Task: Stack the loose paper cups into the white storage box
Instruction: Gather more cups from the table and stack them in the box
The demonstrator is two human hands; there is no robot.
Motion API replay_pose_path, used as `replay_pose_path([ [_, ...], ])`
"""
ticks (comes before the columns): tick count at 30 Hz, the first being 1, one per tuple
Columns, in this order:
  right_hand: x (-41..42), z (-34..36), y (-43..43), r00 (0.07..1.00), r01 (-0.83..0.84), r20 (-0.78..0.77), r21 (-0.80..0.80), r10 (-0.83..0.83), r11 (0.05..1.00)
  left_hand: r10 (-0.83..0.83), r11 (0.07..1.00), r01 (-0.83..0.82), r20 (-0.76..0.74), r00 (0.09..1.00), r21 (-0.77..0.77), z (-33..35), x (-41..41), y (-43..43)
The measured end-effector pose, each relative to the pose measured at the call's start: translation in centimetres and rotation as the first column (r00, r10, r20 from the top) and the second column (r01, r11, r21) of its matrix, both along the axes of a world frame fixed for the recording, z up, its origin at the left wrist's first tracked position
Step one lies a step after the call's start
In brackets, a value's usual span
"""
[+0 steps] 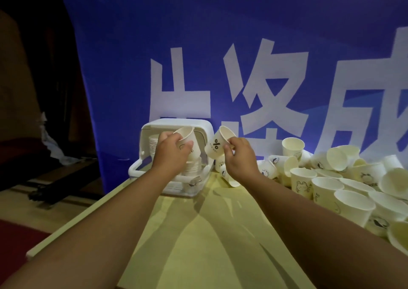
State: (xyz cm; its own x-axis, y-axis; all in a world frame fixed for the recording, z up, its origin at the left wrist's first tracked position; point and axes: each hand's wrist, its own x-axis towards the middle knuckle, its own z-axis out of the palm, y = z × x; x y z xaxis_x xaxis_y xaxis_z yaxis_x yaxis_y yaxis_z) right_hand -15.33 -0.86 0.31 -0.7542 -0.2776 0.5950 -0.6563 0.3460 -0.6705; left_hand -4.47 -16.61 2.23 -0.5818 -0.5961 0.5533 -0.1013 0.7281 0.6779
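Over the stack (194, 167): left hand (172, 154) grips a tilted cup (185, 134), nearer the box (176, 123).
Beside box: right hand (240, 158) pinches second cup (215, 145).

A blue banner (220, 23) with large white characters hangs behind a pale yellow table (198, 233); red carpet (15, 238) lies at lower left.

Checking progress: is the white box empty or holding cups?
Holding cups: stacks stand inside the box, behind the left hand, which grips another cup.
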Motion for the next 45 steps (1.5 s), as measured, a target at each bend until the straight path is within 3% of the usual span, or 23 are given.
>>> replay_pose_path([
  [12,-1.2,0.5,-4.5,0.994,-0.010,-0.109,-0.074,0.002,0.997,-0.062,0.990,0.097,0.299,0.952,-0.102,-3.3,-3.4,-3.4],
  [22,-0.5,-0.3,-6.0,0.966,-0.041,-0.255,0.031,0.047,0.999,-0.188,0.976,0.159,0.207,0.960,0.149,-4.0,-2.6,-4.0],
  [25,0.0,-0.6,-6.2,0.948,-0.078,-0.295,0.144,0.118,0.987,-0.230,0.964,0.198,0.189,0.955,0.176,-4.3,-2.0,-4.2],
  [30,0.5,-0.8,-6.5,0.957,-0.091,-0.228,0.345,0.178,0.934,-0.227,0.966,0.192,0.212,0.951,0.170,-4.9,-1.0,-4.9],
  [38,0.6,-2.8,-6.7,0.979,-0.101,-0.129,0.371,0.159,0.923,-0.137,0.989,0.125,0.157,0.978,0.082,-4.6,0.4,-5.2],
  [45,1.7,-4.1,-5.4,0.977,-0.137,-0.095,0.394,0.189,0.909,-0.115,0.992,0.126,0.315,0.942,-0.015,-4.7,1.3,-3.8],
])
